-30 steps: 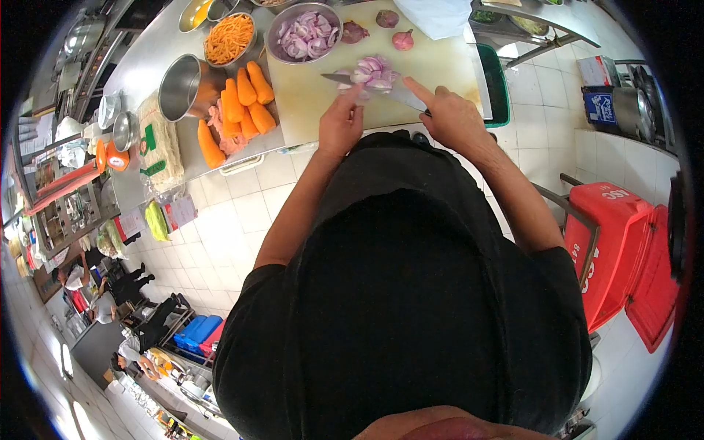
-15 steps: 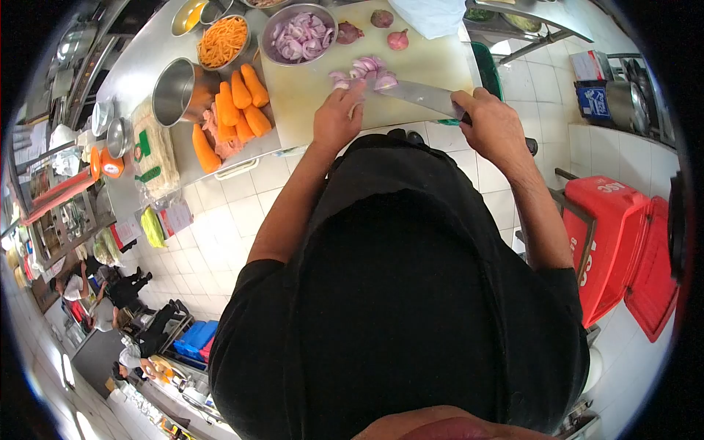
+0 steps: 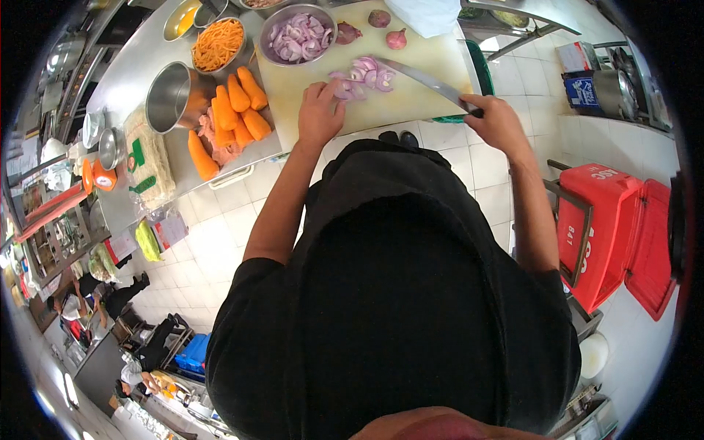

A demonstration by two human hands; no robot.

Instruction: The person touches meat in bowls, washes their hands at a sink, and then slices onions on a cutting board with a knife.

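My right hand (image 3: 500, 126) is wrapped round the handle of a kitchen knife (image 3: 429, 82). Its long blade points left over the cutting board (image 3: 293, 95), with the tip at the sliced red onion (image 3: 372, 75). Left of the slices is my left hand (image 3: 321, 114), fingers stretched out and thumb apart, fingertips right at the nearest pieces. A steel bowl (image 3: 334, 45) of sliced onion stands on the board's far left. Beyond the slices lie whole red onions (image 3: 396, 39), and part of another onion (image 3: 347, 33) rests against the bowl.
Peeled carrots (image 3: 228, 110) lie left of the board, beside an upturned-mouth steel pot (image 3: 149, 110) and a bowl of shredded carrot (image 3: 218, 44). A white plastic bag (image 3: 425, 16) sits at the far right. A red bin (image 3: 598, 242) stands on my right; people work in the background.
The knife has drawn back to the right and its blade angle has steepened. My left hand has moved left and toward me, off the blade, and the onion slices lie more spread out.
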